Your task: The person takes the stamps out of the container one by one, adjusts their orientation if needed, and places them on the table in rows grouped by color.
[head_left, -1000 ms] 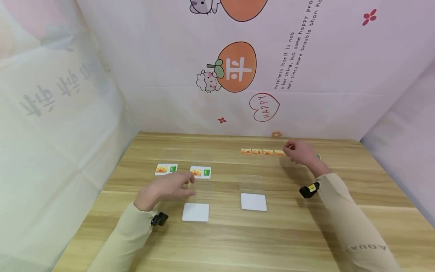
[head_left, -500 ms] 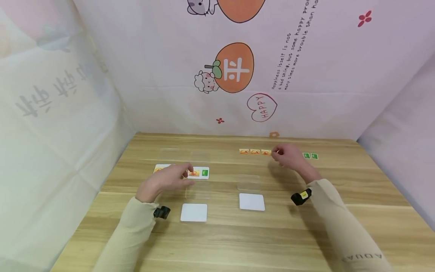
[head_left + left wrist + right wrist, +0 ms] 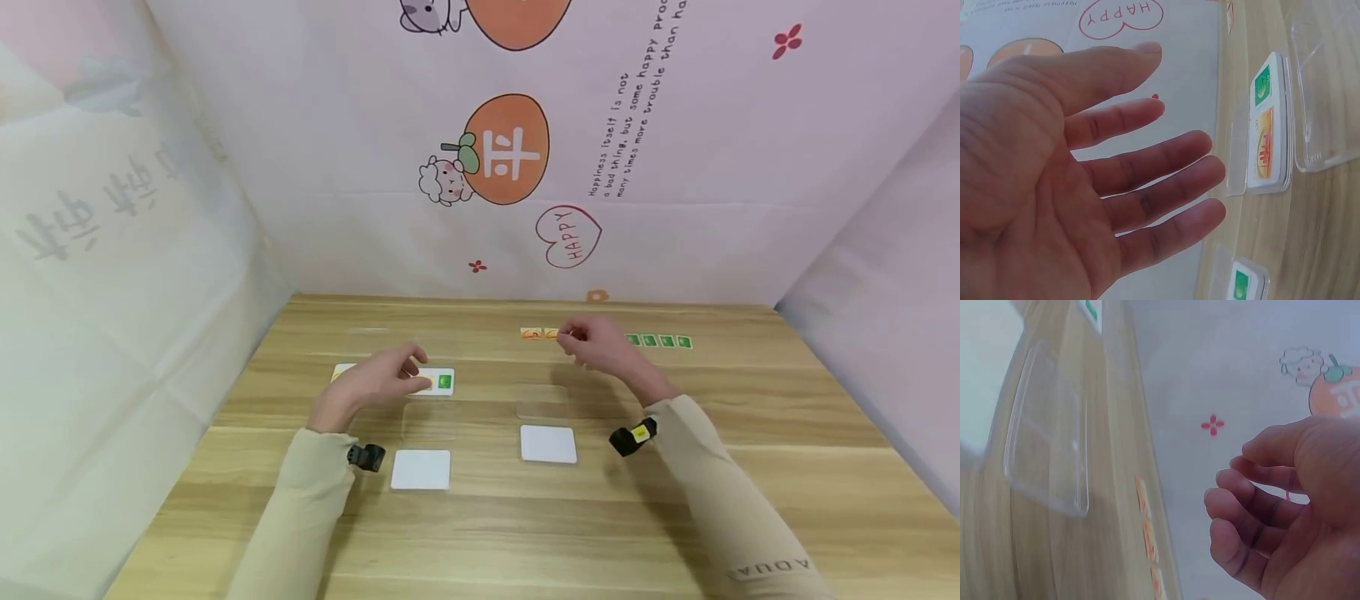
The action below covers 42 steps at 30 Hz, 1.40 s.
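Observation:
My right hand (image 3: 597, 344) hovers over a row of small stamp-like pieces along the table's far side. Orange pieces (image 3: 531, 333) lie left of its fingertips, and green ones (image 3: 667, 341) show to its right. In the right wrist view its fingers are loosely curled, and no object is visible between them. My left hand (image 3: 375, 379) hangs over two flat cases, palm and spread fingers plain in the left wrist view. One white case (image 3: 1267, 125) bears an orange and a green piece; the other (image 3: 342, 371) is mostly hidden behind the hand.
Two blank white cards or cases (image 3: 421, 470) lie nearer on the wooden table (image 3: 495, 542). Clear plastic lids (image 3: 542, 402) lie flat beyond them and are hard to see. A printed cloth (image 3: 352, 167) rises behind the table and at both sides.
My right hand has moved left along the row, uncovering several green pieces and covering some orange ones. The left hand has shifted slightly forward over the cases. The head view has turned a little.

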Each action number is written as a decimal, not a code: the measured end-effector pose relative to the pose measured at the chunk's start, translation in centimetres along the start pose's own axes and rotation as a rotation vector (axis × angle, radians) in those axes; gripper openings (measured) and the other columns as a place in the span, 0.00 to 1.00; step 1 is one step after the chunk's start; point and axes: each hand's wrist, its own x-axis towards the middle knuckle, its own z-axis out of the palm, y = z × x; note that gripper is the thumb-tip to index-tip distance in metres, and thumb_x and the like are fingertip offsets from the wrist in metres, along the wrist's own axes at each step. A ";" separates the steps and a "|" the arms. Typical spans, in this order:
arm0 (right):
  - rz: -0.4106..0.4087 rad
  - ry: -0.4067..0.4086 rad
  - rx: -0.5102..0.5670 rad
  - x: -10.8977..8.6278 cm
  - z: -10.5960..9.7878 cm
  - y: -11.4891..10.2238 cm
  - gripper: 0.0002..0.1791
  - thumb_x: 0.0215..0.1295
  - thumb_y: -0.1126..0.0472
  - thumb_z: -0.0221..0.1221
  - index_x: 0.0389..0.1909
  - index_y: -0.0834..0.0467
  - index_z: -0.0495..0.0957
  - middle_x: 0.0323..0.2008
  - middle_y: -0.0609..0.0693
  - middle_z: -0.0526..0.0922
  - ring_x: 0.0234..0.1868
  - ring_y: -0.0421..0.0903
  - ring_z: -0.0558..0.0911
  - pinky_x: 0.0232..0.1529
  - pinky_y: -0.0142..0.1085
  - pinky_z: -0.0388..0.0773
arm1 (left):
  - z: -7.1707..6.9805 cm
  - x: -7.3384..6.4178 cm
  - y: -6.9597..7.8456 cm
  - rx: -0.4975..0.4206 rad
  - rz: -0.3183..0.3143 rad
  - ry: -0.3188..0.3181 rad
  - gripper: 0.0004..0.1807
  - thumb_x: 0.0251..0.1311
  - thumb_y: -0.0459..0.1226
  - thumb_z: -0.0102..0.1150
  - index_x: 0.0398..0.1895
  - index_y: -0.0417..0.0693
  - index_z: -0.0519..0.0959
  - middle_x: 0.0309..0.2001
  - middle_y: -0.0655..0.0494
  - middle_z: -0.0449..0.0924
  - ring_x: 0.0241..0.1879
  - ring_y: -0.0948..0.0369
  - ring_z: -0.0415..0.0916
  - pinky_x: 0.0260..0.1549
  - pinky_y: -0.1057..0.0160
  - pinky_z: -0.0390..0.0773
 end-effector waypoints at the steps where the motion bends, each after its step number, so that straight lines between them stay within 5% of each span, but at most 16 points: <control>1: -0.009 -0.003 0.000 0.1 0.2 -0.3 0.10 0.71 0.57 0.54 0.41 0.59 0.80 0.33 0.61 0.82 0.24 0.46 0.79 0.26 0.37 0.78 | 0.0 0.1 -0.1 -0.003 -0.002 0.002 0.23 0.67 0.45 0.58 0.59 0.42 0.70 0.51 0.45 0.80 0.50 0.53 0.79 0.50 0.53 0.77; 12: -0.092 -0.036 0.077 0.6 2.3 -2.9 0.10 0.70 0.60 0.54 0.39 0.61 0.81 0.26 0.53 0.77 0.23 0.45 0.78 0.26 0.36 0.78 | 0.4 0.7 -2.1 -0.065 -0.058 0.037 0.24 0.67 0.44 0.58 0.60 0.41 0.70 0.52 0.45 0.78 0.52 0.52 0.76 0.52 0.52 0.76; 21: -0.084 -0.078 0.128 1.2 4.4 -5.2 0.10 0.71 0.59 0.53 0.38 0.59 0.80 0.30 0.57 0.79 0.26 0.50 0.79 0.27 0.35 0.78 | 0.9 1.0 -3.0 -0.134 -0.091 0.057 0.25 0.67 0.44 0.58 0.62 0.41 0.69 0.58 0.39 0.74 0.58 0.47 0.73 0.55 0.48 0.74; 26: -0.091 -0.091 0.164 1.5 5.5 -6.0 0.08 0.70 0.59 0.54 0.37 0.58 0.79 0.30 0.59 0.79 0.28 0.54 0.80 0.26 0.35 0.77 | 1.0 1.1 -3.2 -0.140 -0.120 0.061 0.26 0.67 0.44 0.59 0.63 0.41 0.68 0.54 0.43 0.75 0.52 0.50 0.74 0.49 0.52 0.75; 33: -0.061 -0.106 0.173 1.9 6.9 -6.5 0.07 0.69 0.59 0.54 0.37 0.56 0.79 0.29 0.50 0.78 0.28 0.47 0.78 0.28 0.35 0.77 | 0.8 1.3 -3.7 -0.107 -0.129 0.043 0.26 0.67 0.44 0.59 0.62 0.40 0.68 0.48 0.45 0.77 0.40 0.56 0.74 0.39 0.60 0.74; 42: -0.072 -0.129 0.181 2.6 8.8 -7.6 0.11 0.70 0.56 0.55 0.41 0.59 0.80 0.31 0.51 0.78 0.28 0.45 0.77 0.29 0.34 0.77 | 0.9 1.5 -3.7 -0.116 -0.185 0.021 0.28 0.66 0.45 0.60 0.63 0.41 0.66 0.46 0.45 0.79 0.35 0.58 0.74 0.35 0.62 0.73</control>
